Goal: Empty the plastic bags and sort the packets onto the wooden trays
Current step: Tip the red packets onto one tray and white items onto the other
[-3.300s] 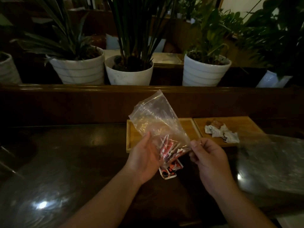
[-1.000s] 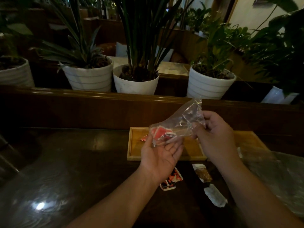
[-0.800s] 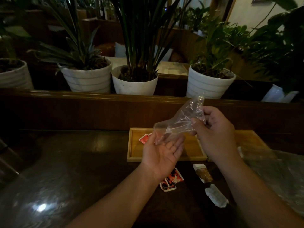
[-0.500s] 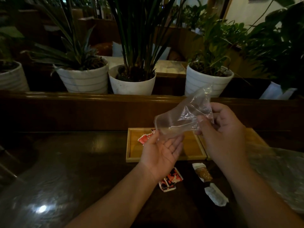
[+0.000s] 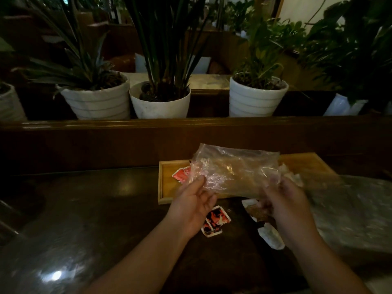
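Plastic bag (image 5: pixel 235 172) above 2 trays (image 5: pixel 164 187); loose packets (image 5: pixel 215 221) in front.

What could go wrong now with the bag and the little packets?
The clear plastic bag stretched between the left hand and right hand hides much of the left wooden tray, so packets there could get brushed off. The red packets and white packet lie on the dark table by the wrists and might be knocked or forgotten.

Clear bag (image 5: pixel 235 170) veils both trays — right hand (image 5: pixel 284 200) blurred.
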